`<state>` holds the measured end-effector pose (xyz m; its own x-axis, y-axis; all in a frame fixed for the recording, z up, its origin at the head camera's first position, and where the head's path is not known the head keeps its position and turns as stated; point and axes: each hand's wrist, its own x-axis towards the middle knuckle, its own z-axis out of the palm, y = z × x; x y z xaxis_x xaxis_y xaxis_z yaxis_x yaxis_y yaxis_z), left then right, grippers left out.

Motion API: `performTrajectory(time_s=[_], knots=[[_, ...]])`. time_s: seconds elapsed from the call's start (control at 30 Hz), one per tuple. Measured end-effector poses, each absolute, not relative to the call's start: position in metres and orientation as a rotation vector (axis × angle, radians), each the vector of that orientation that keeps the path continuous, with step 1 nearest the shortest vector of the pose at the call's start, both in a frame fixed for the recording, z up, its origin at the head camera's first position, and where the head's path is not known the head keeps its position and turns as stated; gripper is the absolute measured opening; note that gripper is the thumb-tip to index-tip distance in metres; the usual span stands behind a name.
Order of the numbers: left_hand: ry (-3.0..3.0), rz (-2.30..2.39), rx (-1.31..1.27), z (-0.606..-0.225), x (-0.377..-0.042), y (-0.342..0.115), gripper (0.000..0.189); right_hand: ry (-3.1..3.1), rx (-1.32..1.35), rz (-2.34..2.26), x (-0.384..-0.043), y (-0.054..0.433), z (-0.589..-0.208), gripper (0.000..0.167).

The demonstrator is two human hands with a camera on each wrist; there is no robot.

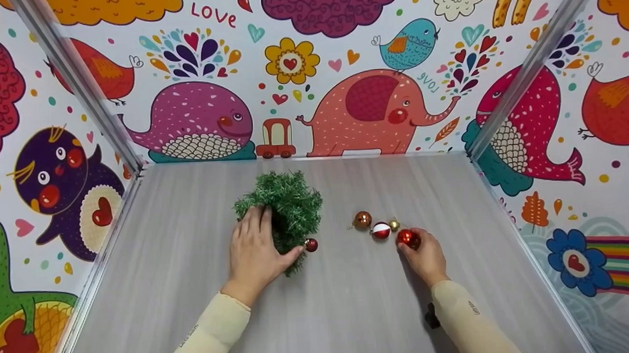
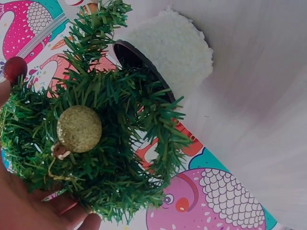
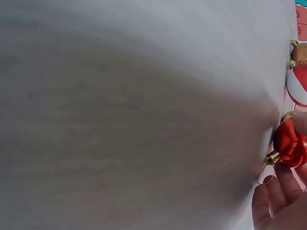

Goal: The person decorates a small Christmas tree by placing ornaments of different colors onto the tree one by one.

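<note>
My left hand holds a small artificial Christmas tree, thumb on one side and fingers among the green branches. The left wrist view shows its white, snowy-looking pot with a dark rim. A glittery gold bauble with a gold string lies against the branches, and a dark red bauble is by my left thumb. To the right, my right hand pinches a shiny red bauble, whose gold cap and string show in the right wrist view.
Left of my right hand, a copper bauble, a red-and-white bauble and a small gold bauble lie together on the grey table. Walls with cartoon prints and metal corner posts enclose the back and sides.
</note>
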<state>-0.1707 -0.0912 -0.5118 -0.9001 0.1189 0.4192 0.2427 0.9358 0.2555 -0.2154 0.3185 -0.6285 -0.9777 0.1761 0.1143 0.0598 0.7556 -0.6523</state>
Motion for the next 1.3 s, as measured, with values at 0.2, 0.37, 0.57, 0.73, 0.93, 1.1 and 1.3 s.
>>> performTrajectory(time_s=[0.2,0.37,0.57,0.73,0.93,1.1,1.3], knots=[[-2.683,-0.435,-0.267,-0.512,-0.172,-0.091,0.109,-2.795,-0.199,0.998,-0.215,0.319,-0.627,0.054],[-2.682,-0.433,-0.282,-0.512,-0.172,-0.093,0.105,-2.807,-0.21,0.978,-0.216,0.319,-0.628,0.054],[-2.683,-0.422,-0.337,-0.51,-0.173,-0.1,0.101,-2.798,-0.209,0.943,-0.215,0.319,-0.63,0.054],[-2.733,-0.423,-0.396,-0.505,-0.174,-0.107,0.1,-2.776,-0.201,0.91,-0.214,0.32,-0.632,0.053],[-2.778,-0.404,-0.48,-0.499,-0.176,-0.115,0.099,-2.801,-0.23,0.923,-0.214,0.32,-0.632,0.054],[-2.773,-0.402,-0.535,-0.497,-0.176,-0.122,0.101,-2.823,-0.234,0.919,-0.215,0.319,-0.629,0.055],[-2.782,-0.404,-0.55,-0.496,-0.178,-0.127,0.1,-2.83,-0.209,0.905,-0.216,0.318,-0.628,0.054]])
